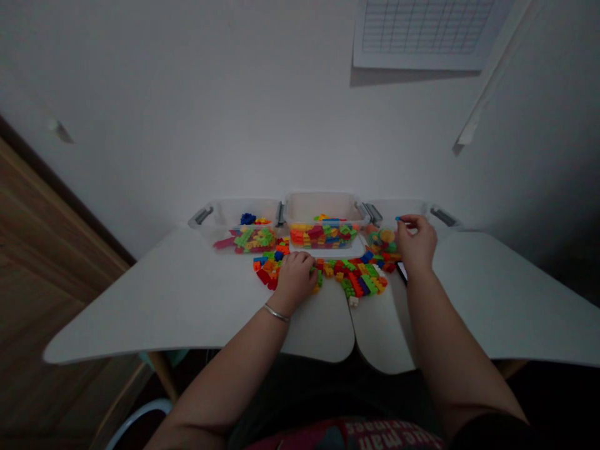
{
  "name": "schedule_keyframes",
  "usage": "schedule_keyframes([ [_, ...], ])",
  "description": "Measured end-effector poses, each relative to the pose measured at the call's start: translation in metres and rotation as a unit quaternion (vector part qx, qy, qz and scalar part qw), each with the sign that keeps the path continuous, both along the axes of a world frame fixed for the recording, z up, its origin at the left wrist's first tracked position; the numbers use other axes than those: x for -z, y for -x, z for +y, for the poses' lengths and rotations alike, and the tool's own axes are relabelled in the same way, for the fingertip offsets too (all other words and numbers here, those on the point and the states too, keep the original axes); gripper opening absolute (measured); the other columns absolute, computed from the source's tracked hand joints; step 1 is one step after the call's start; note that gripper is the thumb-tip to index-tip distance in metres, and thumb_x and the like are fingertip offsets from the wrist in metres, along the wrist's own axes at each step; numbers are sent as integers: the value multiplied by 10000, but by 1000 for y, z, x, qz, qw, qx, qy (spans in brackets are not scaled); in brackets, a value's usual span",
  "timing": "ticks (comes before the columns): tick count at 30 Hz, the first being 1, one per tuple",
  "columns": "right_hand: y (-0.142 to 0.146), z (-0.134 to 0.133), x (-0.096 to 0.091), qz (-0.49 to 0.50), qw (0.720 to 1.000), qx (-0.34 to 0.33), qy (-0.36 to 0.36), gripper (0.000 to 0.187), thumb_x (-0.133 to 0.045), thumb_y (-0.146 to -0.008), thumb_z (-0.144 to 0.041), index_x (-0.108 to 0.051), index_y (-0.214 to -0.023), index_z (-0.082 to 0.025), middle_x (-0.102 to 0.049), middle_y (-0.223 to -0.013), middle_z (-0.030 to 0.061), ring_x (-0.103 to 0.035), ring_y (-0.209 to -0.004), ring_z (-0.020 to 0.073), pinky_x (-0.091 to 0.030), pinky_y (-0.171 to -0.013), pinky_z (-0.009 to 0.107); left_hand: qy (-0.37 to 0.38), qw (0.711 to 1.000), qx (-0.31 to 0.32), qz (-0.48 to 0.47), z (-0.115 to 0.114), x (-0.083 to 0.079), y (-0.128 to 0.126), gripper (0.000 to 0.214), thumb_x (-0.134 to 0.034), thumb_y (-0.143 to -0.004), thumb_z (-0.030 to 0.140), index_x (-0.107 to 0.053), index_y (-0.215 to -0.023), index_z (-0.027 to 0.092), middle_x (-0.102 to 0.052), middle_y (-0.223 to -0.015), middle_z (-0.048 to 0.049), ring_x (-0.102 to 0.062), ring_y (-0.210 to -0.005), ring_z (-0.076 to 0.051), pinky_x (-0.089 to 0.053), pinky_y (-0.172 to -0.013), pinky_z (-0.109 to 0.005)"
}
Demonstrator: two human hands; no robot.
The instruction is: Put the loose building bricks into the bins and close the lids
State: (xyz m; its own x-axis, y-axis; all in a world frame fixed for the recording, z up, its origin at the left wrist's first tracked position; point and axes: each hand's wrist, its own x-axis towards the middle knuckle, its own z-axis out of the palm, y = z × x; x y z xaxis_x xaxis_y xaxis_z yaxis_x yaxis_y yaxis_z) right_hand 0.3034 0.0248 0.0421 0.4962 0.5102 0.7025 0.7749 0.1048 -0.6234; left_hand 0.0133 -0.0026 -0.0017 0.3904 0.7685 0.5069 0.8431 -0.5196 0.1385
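A clear plastic storage bin (323, 209) with grey clip handles was stood at the back of a white rounded counter (187, 294), close to the wall, and was flanked by two similar clear plastic bins, the left bin (244, 206) and the right bin (398, 209), their handles almost touching it, so that all three were kept in one row within reach. Each was partly filled with multicoloured plastic interlocking bricks. A loose spread of orange, red, green and yellow plastic bricks (356, 278) was laid on the counter directly in front of the middle bin, where it could be reached by both hands. The left hand (295, 281), with a thin silver bangle (276, 314) at the wrist, was lowered palm-down onto the spread just in front of the middle bin, its fingers curled among the bricks; whether a brick was held could not be told. The right hand (416, 244) was raised to the right of the middle bin, in front of the right bin, its grip narrowed, and a small blue brick (398, 219) was pinched at the fingertips, clear of the spread. A black smartphone (400, 272) was left lying on the counter beneath that hand, beside the spread.
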Motion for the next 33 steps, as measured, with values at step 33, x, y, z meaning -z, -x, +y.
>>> schedule_keyframes([
  [33, 88, -34, 30, -182, 916, -328, 143, 162, -546, -837, -231, -687, -914, -211, -720, -960, 64, -633, -927, 229, -462, -871, 389, 7, 999, 24, 43, 2, 0, 3, 122, -563, -829, 235, -648, -893, 175, -660, -924, -92, -565, -912, -243, -441, -834, -400],
])
